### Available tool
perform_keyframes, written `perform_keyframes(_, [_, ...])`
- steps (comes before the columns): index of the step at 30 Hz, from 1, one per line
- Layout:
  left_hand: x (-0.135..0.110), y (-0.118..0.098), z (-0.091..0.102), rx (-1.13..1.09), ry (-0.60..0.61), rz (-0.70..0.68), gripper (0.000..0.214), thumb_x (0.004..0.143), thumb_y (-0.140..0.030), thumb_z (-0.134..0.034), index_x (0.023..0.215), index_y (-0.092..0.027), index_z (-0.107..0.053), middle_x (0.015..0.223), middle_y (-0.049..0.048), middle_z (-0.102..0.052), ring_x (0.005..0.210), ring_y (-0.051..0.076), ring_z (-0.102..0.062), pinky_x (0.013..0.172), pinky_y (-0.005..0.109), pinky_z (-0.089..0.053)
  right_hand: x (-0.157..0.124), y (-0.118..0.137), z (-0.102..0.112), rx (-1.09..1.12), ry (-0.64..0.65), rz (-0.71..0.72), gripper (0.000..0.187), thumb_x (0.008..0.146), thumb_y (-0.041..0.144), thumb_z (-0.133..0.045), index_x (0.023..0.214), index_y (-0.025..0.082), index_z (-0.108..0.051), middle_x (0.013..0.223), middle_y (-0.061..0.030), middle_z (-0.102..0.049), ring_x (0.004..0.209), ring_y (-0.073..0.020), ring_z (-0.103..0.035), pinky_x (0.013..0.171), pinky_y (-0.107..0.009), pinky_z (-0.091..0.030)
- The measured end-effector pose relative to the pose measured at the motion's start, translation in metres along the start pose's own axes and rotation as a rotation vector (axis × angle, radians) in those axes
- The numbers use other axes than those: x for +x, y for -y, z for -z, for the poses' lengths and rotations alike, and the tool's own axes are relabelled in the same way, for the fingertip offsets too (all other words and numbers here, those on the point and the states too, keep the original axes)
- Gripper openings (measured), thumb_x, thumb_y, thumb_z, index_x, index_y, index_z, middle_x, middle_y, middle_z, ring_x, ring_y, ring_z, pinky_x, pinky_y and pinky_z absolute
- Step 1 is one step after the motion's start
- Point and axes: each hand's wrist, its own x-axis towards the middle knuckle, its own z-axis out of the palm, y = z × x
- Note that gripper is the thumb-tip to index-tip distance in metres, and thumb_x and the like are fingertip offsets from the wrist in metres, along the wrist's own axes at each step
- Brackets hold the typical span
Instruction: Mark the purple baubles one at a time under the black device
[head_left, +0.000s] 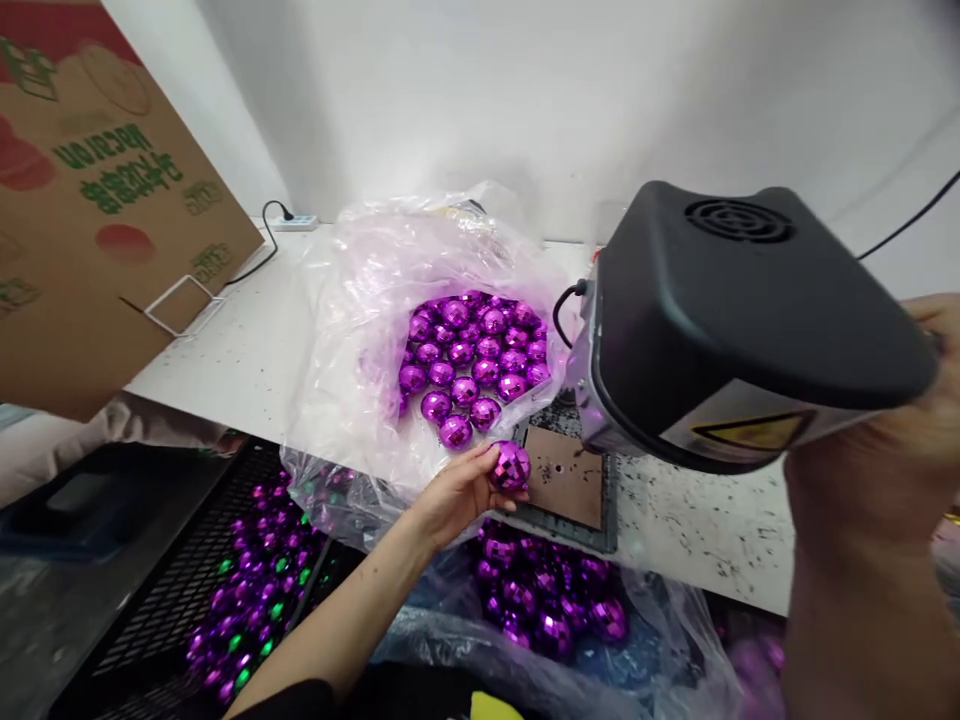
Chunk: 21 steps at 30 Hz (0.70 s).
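Note:
My left hand (459, 490) is closed around one faceted purple ball (510, 466), held at the edge of a brown pad (564, 480) on the white bench. Just above the pad hangs a black machine head (739, 320). My right hand (926, 380) rests on the rear right of that head; its fingers are mostly hidden behind it. An open clear plastic bag (360, 330) on the bench holds several more purple balls (469, 360).
A second bag of purple balls (551, 600) sits below the bench edge. A black mesh crate (247, 590) at lower left holds purple and green balls. A large cardboard box (97, 200) leans at left. A power strip (298, 222) lies by the wall.

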Motion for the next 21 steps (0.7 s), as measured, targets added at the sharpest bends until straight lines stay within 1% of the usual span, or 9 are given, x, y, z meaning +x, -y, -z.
perform_keyframes(2, [0.011, 0.004, 0.000, -0.022, 0.015, 0.037, 0.047, 0.075, -0.048, -0.088, 0.100, -0.014, -0.068, 0.091, 0.0072, -0.073, 0.078, 0.021, -0.075, 0.068, 0.028, -0.060, 0.002, 0.004, -0.002, 0.054, -0.012, -0.004, 0.026, 0.089, 0.035, -0.057, 0.078, 0.012, -0.057, 0.069, 0.0000, -0.051, 0.063, -0.0040, -0.042, 0.061, -0.022, -0.028])
perform_keyframes(5, [0.022, 0.007, 0.000, 0.002, 0.013, 0.042, 0.043, 0.076, -0.045, -0.087, 0.100, -0.015, -0.067, 0.090, 0.0061, -0.074, 0.078, 0.021, -0.075, 0.074, 0.032, -0.061, 0.003, 0.006, -0.005, 0.088, -0.006, -0.024, 0.024, 0.087, 0.036, -0.057, 0.079, 0.012, -0.058, 0.071, 0.0006, -0.052, 0.065, -0.0041, -0.044, 0.061, -0.022, -0.029])
perform_keyframes(9, [0.026, 0.007, -0.003, 0.130, -0.055, 0.021, 0.039, 0.080, -0.043, -0.084, 0.102, -0.016, -0.067, 0.089, 0.0040, -0.072, 0.069, 0.016, -0.070, 0.064, 0.027, -0.055, 0.001, 0.006, -0.002, 0.132, 0.026, -0.050, 0.025, 0.088, 0.036, -0.058, 0.078, 0.013, -0.056, 0.065, 0.0029, -0.045, 0.060, -0.0036, -0.040, 0.059, -0.021, -0.029])
perform_keyframes(11, [0.028, 0.007, -0.007, 0.246, -0.107, -0.039, 0.038, 0.082, -0.044, -0.082, 0.105, -0.016, -0.069, 0.094, 0.0044, -0.072, 0.073, 0.015, -0.067, 0.064, 0.025, -0.050, 0.001, 0.007, -0.001, 0.151, 0.032, -0.042, 0.026, 0.089, 0.035, -0.060, 0.078, 0.013, -0.056, 0.064, 0.0029, -0.045, 0.059, -0.0037, -0.040, 0.060, -0.021, -0.030])
perform_keyframes(13, [0.031, 0.008, -0.013, 0.370, -0.122, -0.143, 0.038, 0.083, -0.041, -0.081, 0.111, -0.018, -0.071, 0.105, 0.0054, -0.073, 0.090, 0.019, -0.066, 0.076, 0.026, -0.049, 0.001, 0.009, 0.000, 0.156, 0.030, -0.029, 0.026, 0.089, 0.036, -0.062, 0.077, 0.013, -0.057, 0.065, 0.0020, -0.046, 0.060, -0.0042, -0.041, 0.060, -0.021, -0.031])
perform_keyframes(15, [0.035, 0.012, -0.017, 0.490, -0.088, -0.243, 0.040, 0.083, -0.037, -0.081, 0.118, -0.020, -0.070, 0.114, 0.0059, -0.072, 0.109, 0.024, -0.062, 0.093, 0.031, -0.047, 0.001, 0.011, 0.001, 0.135, 0.031, -0.040, 0.027, 0.091, 0.037, -0.063, 0.078, 0.014, -0.058, 0.066, 0.0015, -0.047, 0.061, -0.0048, -0.042, 0.060, -0.021, -0.030])
perform_keyframes(16, [0.038, 0.015, -0.018, 0.555, -0.065, -0.279, 0.042, 0.083, -0.036, -0.080, 0.121, -0.022, -0.069, 0.117, 0.0060, -0.071, 0.114, 0.026, -0.061, 0.100, 0.035, -0.045, 0.001, 0.012, 0.001, 0.126, 0.030, -0.042, 0.027, 0.091, 0.037, -0.063, 0.078, 0.014, -0.058, 0.065, 0.0015, -0.047, 0.061, -0.0048, -0.042, 0.060, -0.021, -0.030])
perform_keyframes(18, [0.044, 0.022, -0.018, 0.706, -0.051, -0.333, 0.041, 0.085, -0.036, -0.079, 0.122, -0.024, -0.068, 0.120, 0.0067, -0.070, 0.116, 0.029, -0.059, 0.105, 0.041, -0.042, 0.001, 0.013, 0.001, 0.120, 0.029, -0.036, 0.027, 0.091, 0.037, -0.063, 0.078, 0.014, -0.058, 0.064, 0.0019, -0.047, 0.061, -0.0045, -0.041, 0.061, -0.021, -0.031])
perform_keyframes(21, [0.050, 0.031, -0.016, 0.902, -0.093, -0.405, 0.041, 0.087, -0.038, -0.076, 0.125, -0.025, -0.067, 0.124, 0.0089, -0.068, 0.119, 0.031, -0.057, 0.109, 0.045, -0.039, 0.002, 0.014, -0.001, 0.136, 0.026, -0.004, 0.029, 0.089, 0.036, -0.063, 0.075, 0.012, -0.056, 0.063, 0.0026, -0.046, 0.060, -0.0034, -0.040, 0.059, -0.019, -0.030])
